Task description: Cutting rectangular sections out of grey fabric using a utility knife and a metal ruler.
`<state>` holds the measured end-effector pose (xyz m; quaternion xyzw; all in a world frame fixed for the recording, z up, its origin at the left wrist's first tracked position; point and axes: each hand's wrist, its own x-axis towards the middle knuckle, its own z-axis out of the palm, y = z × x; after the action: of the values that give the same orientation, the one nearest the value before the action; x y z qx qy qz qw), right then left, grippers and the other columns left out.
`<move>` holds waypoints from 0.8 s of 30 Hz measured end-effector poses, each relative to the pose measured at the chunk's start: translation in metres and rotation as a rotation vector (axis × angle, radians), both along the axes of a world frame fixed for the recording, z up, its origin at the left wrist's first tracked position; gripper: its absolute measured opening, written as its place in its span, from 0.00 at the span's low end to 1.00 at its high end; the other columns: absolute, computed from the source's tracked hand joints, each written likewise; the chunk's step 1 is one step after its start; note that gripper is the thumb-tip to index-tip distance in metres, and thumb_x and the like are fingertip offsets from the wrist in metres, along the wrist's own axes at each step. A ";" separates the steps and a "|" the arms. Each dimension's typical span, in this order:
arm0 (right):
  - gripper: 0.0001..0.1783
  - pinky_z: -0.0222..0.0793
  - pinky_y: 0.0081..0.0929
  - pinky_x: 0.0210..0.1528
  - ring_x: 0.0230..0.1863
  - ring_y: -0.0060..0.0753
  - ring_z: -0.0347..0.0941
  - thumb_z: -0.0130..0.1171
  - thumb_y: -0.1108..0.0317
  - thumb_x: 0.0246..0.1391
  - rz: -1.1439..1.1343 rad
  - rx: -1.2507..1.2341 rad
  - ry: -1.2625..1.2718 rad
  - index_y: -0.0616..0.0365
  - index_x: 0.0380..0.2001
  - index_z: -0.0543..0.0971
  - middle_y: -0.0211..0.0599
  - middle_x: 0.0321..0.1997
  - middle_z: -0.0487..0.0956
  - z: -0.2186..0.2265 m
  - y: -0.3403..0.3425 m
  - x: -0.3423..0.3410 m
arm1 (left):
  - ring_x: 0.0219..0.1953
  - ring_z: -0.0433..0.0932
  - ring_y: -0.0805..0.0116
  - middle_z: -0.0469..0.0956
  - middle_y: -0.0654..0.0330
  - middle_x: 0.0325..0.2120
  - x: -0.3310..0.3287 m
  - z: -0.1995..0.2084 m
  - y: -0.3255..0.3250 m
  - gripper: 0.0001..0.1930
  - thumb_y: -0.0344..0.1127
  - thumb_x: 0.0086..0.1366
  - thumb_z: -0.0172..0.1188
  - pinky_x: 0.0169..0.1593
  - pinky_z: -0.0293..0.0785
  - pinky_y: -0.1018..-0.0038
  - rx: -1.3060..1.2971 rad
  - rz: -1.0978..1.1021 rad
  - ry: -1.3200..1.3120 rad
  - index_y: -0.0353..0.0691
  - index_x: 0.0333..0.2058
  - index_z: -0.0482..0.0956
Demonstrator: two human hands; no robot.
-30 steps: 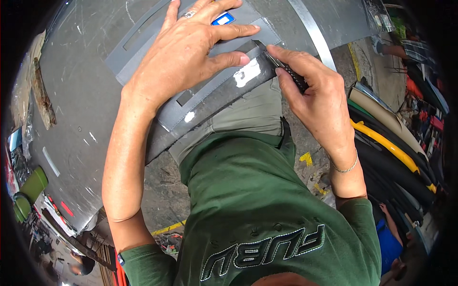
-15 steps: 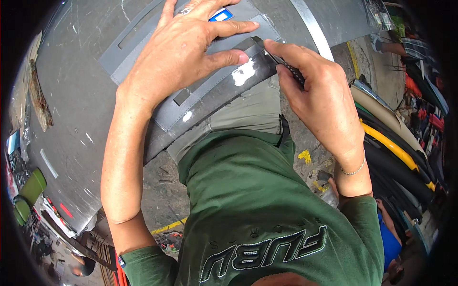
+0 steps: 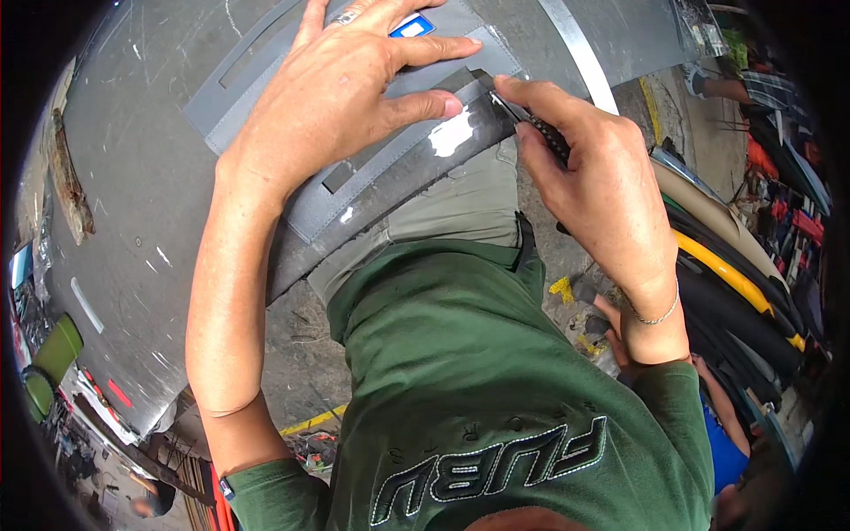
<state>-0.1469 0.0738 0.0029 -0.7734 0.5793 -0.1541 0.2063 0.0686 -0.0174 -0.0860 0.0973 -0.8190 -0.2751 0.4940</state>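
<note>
A grey sheet panel (image 3: 307, 205) with stitched edges and long cut-out slots lies on the dark worktable (image 3: 159, 283). My left hand (image 3: 341, 102) is spread flat over it, thumb and fingers stretched out and pressing it down. Beside the fingers shows a small blue-and-white label (image 3: 413, 26), partly covered. In my right hand (image 3: 595, 155) is a slim black-handled cutter (image 3: 547, 133), pinched between thumb and forefinger. Its thin tip points at the panel's right end, by the near table edge. Whether the blade touches the material I cannot tell.
A pale metal strip (image 3: 580, 53) lies beyond my right hand. Rolls of material, one yellow (image 3: 730, 274), stand on the right. Left, on the table, are a worn brown piece (image 3: 69, 181) and a red scrap (image 3: 119, 392). Another person's blue clothing (image 3: 724, 442) shows at lower right.
My right hand and the cutter have shifted very slightly to the right. My left hand stays in place on the panel. More of another person's limbs shows at lower right.
</note>
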 end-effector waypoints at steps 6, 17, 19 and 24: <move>0.18 0.70 0.27 0.28 0.21 0.31 0.70 0.63 0.76 0.59 -0.029 0.016 -0.026 0.55 0.53 0.83 0.45 0.40 0.86 0.000 0.002 -0.004 | 0.75 0.54 0.40 0.63 0.49 0.70 -0.020 0.089 0.011 0.28 0.53 0.62 0.71 0.73 0.41 0.30 0.538 0.297 -1.210 0.56 0.60 0.81; 0.20 0.68 0.25 0.29 0.23 0.23 0.70 0.63 0.75 0.61 0.030 -0.045 -0.094 0.52 0.56 0.83 0.36 0.37 0.86 -0.004 -0.003 -0.021 | 0.75 0.55 0.42 0.64 0.47 0.70 -0.014 0.090 0.023 0.26 0.52 0.68 0.65 0.74 0.45 0.33 0.410 0.328 -1.113 0.54 0.62 0.79; 0.19 0.65 0.21 0.29 0.26 0.18 0.66 0.63 0.72 0.63 0.063 -0.190 -0.167 0.50 0.57 0.83 0.27 0.37 0.85 -0.005 -0.012 -0.033 | 0.75 0.56 0.44 0.65 0.48 0.69 -0.017 0.095 0.023 0.24 0.49 0.70 0.62 0.74 0.47 0.35 0.427 0.349 -1.113 0.54 0.63 0.78; 0.16 0.73 0.29 0.45 0.40 0.34 0.77 0.62 0.70 0.63 0.072 -0.398 0.004 0.54 0.54 0.82 0.38 0.44 0.81 -0.010 -0.066 -0.066 | 0.72 0.61 0.47 0.70 0.53 0.66 -0.014 0.057 0.002 0.24 0.43 0.75 0.54 0.72 0.57 0.46 0.047 0.329 -0.984 0.50 0.67 0.72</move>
<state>-0.2128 0.0076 -0.0075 -0.8193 0.5100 -0.2565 0.0534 0.0548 -0.0158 -0.0289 0.3535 -0.9219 -0.1339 0.0851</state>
